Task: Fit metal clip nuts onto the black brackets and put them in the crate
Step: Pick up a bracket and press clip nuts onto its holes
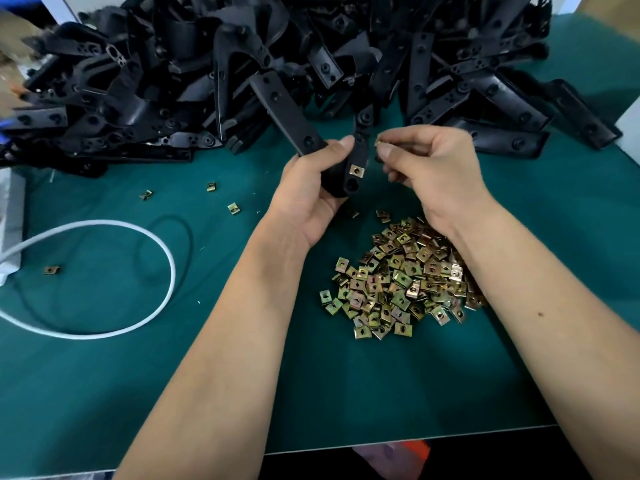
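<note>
My left hand (313, 188) grips a black V-shaped bracket (287, 112) at its bend, above the green table. One brass-coloured clip nut (356, 170) sits fitted on the bracket's right arm near my thumb. My right hand (426, 168) pinches another clip nut (380, 144) between thumb and forefinger, just right of that arm's upper part. A heap of loose clip nuts (398, 278) lies on the mat under my right wrist. A large pile of black brackets (242, 64) fills the back of the table. No crate is in view.
A white cable (166, 258) loops on the green mat (104, 375) at the left, coming from a white block (10, 216) at the left edge. A few stray clip nuts (233, 208) lie left of my hands. The table's front edge (415, 441) is near.
</note>
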Demonstrator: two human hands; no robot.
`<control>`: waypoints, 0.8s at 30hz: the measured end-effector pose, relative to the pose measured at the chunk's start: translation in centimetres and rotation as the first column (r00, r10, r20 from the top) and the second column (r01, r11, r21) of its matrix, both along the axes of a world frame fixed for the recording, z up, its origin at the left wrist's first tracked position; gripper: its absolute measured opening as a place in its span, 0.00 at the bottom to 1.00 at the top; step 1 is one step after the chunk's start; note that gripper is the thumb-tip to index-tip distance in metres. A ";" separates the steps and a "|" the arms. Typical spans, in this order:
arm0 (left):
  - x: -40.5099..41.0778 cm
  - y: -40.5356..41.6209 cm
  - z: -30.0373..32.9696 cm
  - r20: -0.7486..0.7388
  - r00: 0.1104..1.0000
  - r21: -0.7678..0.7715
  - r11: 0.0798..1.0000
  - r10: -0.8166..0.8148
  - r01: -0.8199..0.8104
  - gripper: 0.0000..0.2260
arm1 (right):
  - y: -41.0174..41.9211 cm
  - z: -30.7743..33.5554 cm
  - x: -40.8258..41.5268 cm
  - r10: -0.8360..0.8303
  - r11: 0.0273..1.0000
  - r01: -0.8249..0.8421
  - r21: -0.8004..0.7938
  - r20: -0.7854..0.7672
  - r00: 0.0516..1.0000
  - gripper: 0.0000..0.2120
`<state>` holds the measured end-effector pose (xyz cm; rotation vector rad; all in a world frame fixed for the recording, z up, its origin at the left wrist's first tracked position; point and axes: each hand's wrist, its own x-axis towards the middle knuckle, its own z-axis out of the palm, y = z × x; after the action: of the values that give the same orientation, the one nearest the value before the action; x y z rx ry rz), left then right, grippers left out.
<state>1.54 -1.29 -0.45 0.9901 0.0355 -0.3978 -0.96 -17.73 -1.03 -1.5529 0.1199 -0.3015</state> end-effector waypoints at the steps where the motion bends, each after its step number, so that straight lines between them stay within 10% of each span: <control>1: 0.1 0.3 0.1 0.000 1.000 -0.006 1.000 0.005 -0.005 0.05 | 0.3 0.1 -0.1 0.023 1.000 -0.023 0.010 -0.007 1.000 0.05; 10: 0.3 1.1 0.1 0.036 0.999 0.075 0.997 -0.009 0.006 0.04 | 1.7 0.4 -0.6 0.086 0.953 -0.062 0.296 -0.068 0.994 0.08; 24: 0.2 1.0 0.1 0.046 0.998 0.098 0.994 -0.050 0.045 0.12 | 2.5 0.6 -0.8 0.060 0.954 -0.031 0.297 -0.089 0.994 0.09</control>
<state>1.76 -0.29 -0.35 1.0979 -0.0120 -0.4185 -1.73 -15.22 -0.45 -1.2704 0.1960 -0.1626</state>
